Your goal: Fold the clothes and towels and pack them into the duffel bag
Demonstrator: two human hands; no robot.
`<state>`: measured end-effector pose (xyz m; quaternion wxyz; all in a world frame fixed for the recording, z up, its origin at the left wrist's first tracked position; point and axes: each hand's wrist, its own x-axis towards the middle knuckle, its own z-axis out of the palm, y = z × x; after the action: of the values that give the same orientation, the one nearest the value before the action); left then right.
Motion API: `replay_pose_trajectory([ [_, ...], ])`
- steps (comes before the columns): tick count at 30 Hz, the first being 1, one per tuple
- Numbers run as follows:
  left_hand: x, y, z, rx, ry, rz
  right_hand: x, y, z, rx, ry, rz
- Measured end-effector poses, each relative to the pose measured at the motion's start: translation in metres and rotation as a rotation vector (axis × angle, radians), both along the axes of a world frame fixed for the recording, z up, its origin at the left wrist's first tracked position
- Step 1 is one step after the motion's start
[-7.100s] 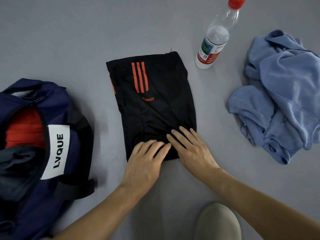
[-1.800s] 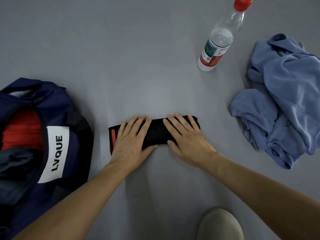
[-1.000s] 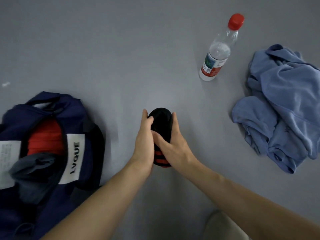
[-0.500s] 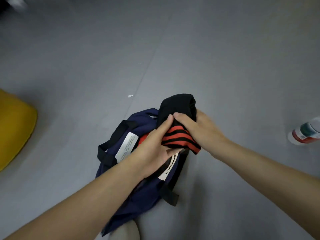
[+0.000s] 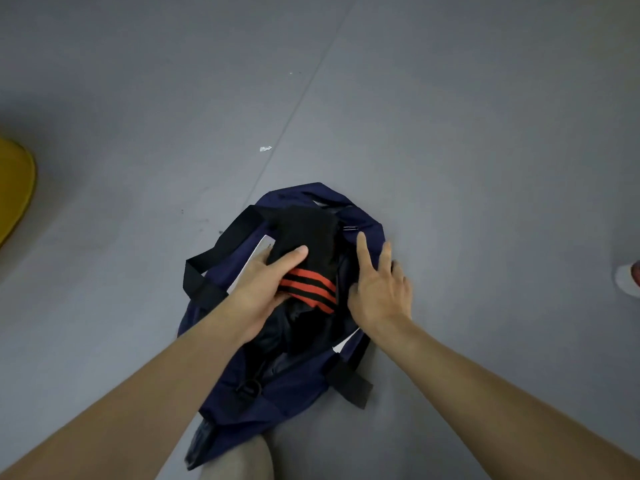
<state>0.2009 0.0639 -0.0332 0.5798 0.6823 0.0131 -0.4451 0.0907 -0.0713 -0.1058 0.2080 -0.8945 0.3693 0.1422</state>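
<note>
navy duffel bag (image 5: 291,393) gaping on grey floor (image 5: 450,133), room all round, left hand (image 5: 263,285) gripping rolled shorts (image 5: 308,230) in the opening, right hand (image 5: 379,289) flat, fingers (image 5: 364,252) splayed on its rim

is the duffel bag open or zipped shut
Open. The duffel bag gapes; the left hand holds rolled shorts in the opening, and the right hand rests on its rim.

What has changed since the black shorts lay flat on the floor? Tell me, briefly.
The black shorts, now rolled up, went from the floor leftward into the opening of the duffel bag. The left hand grips the roll; the right hand has let go and rests with straight fingers on the bag's side. The bag stays open on the floor.
</note>
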Motion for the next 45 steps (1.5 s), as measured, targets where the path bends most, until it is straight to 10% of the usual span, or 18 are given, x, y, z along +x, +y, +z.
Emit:
replay_pose_trajectory([
  [14, -0.038, -0.012, 0.004, 0.266, 0.261, -0.133, -0.007, -0.035, 0.041, -0.033, -0.073, 0.087],
  [22, -0.016, -0.027, -0.032, 0.371, -0.181, -0.136, -0.009, -0.036, 0.043, 0.009, -0.152, 0.066],
  [31, 0.004, -0.067, -0.079, 0.253, -0.039, -0.165, -0.015, -0.040, 0.039, 0.036, -0.185, 0.081],
  [45, -0.018, -0.057, -0.098, 0.786, -0.846, -0.419, -0.032, -0.039, 0.028, 0.076, -0.168, 0.041],
])
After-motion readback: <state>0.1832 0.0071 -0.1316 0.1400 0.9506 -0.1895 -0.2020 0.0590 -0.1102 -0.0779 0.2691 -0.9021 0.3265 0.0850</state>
